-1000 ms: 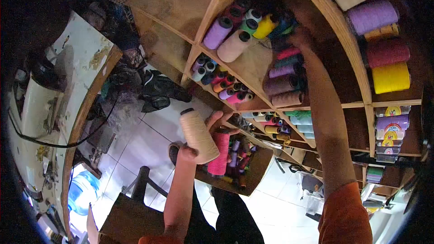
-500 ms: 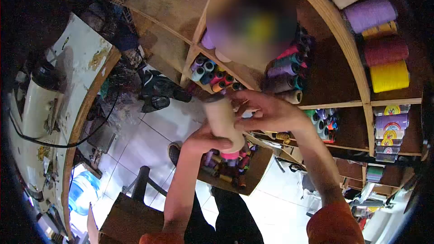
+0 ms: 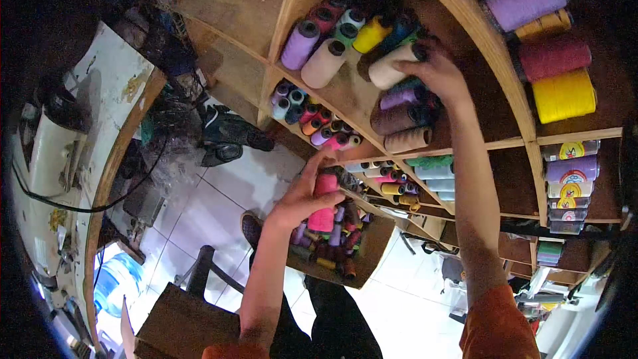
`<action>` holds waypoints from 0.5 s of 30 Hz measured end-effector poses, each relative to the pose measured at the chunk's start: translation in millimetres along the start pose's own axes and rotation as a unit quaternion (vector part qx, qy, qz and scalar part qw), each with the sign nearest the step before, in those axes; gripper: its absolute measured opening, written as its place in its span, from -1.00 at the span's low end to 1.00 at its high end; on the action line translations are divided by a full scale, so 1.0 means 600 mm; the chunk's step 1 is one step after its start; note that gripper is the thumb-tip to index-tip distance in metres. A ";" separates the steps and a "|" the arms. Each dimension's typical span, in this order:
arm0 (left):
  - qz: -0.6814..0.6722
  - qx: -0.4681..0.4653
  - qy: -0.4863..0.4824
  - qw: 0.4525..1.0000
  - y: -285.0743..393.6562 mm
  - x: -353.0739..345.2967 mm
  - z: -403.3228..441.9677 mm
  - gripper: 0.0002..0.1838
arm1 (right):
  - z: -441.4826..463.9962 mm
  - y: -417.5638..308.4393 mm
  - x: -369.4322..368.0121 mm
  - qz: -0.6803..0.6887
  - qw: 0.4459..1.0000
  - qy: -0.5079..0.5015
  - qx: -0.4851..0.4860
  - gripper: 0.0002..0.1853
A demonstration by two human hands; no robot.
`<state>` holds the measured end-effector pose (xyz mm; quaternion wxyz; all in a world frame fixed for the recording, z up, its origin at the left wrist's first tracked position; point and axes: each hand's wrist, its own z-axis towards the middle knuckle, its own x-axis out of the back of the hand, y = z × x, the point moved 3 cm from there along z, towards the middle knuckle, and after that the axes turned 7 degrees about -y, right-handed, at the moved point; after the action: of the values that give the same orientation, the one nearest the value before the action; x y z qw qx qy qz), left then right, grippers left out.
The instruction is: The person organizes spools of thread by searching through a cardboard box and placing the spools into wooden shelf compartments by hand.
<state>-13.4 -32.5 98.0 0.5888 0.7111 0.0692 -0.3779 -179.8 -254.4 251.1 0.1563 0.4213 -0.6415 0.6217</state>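
Note:
My right hand (image 3: pixel 438 76) reaches into a shelf compartment, its fingers around the dark-capped end of a cream thread cone (image 3: pixel 392 66), which lies tilted among other cones. Right beside that cone is a yellow thread cone (image 3: pixel 372 34); below it are purple and brown cones (image 3: pixel 399 118). Lower down, my left hand (image 3: pixel 299 203) has its thumb across a pink thread spool (image 3: pixel 322 216), with the index finger stretched up past it. The other left fingers are mostly hidden. Under this hand is a cardboard box (image 3: pixel 372 252) of mixed small spools.
Wooden shelving (image 3: pixel 531 133) with more thread cones curves along the right. A worn white tabletop (image 3: pixel 119 80) with a sewing machine (image 3: pixel 53 146) and a black cable is at left. A chair leg (image 3: pixel 201 269), an open carton (image 3: pixel 186 319) and a blue water jug (image 3: pixel 116 282) stand below.
My right hand has moved up into the shelf compartment. The cream cone that was between both hands is now up there, and the pink spool shows fully at my left hand.

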 end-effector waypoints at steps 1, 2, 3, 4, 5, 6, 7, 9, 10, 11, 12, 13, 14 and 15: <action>-0.022 0.021 0.006 1.000 -0.004 -0.007 -0.005 0.00 | 0.030 0.027 -0.003 0.016 0.998 -0.011 -0.056 -0.28; -0.044 0.042 0.013 0.998 -0.009 -0.011 -0.011 -0.01 | 0.058 0.043 -0.001 -0.096 0.995 0.023 -0.025 -0.26; 0.013 -0.008 -0.006 1.000 -0.024 -0.007 -0.009 -0.03 | 0.085 0.057 -0.001 -0.206 0.977 0.058 0.008 -0.24; 0.029 -0.010 -0.003 1.000 -0.035 -0.004 -0.014 -0.03 | 0.108 0.072 -0.004 -0.312 0.945 0.091 0.039 -0.21; 0.044 -0.011 -0.002 0.999 -0.044 -0.003 -0.018 -0.04 | 0.129 0.101 -0.005 -0.303 0.945 0.112 0.049 -0.18; 0.058 -0.013 -0.001 0.998 -0.048 -0.002 -0.022 -0.04 | 0.147 0.132 -0.005 -0.295 0.944 0.134 0.057 -0.15; 0.038 0.003 0.002 0.999 -0.044 -0.003 -0.027 -0.06 | 0.152 0.135 -0.008 -0.287 0.943 0.154 0.066 -0.12; -0.016 0.018 0.014 1.000 -0.045 0.003 -0.035 -0.06 | 0.156 0.133 -0.012 -0.342 0.928 0.145 0.009 -0.06; -0.043 0.025 0.021 0.999 -0.045 0.005 -0.039 -0.07 | 0.152 0.127 -0.015 -0.369 0.919 0.141 -0.018 -0.03; -0.048 0.025 0.021 0.998 -0.046 0.011 -0.041 -0.07 | 0.145 0.118 -0.020 -0.395 0.906 0.154 -0.002 -0.04; -0.053 0.026 0.019 0.998 -0.049 0.018 -0.041 -0.07 | 0.136 0.114 -0.023 -0.421 0.891 0.168 0.013 -0.05; -0.056 0.027 0.017 0.998 -0.053 0.025 -0.040 -0.07 | 0.130 0.106 -0.024 -0.446 0.876 0.183 0.028 -0.06; -0.045 0.009 0.013 0.999 -0.057 0.032 -0.038 -0.05 | 0.130 0.103 -0.026 -0.463 0.864 0.193 0.039 -0.08; -0.034 -0.010 0.010 0.999 -0.056 0.036 -0.036 -0.02 | 0.131 0.105 -0.028 -0.480 0.852 0.203 0.050 -0.11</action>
<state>-6.6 -11.0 58.6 0.5815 0.7064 0.1031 -0.3902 -190.8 -329.6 183.1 0.5411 0.5484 -0.2814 0.5720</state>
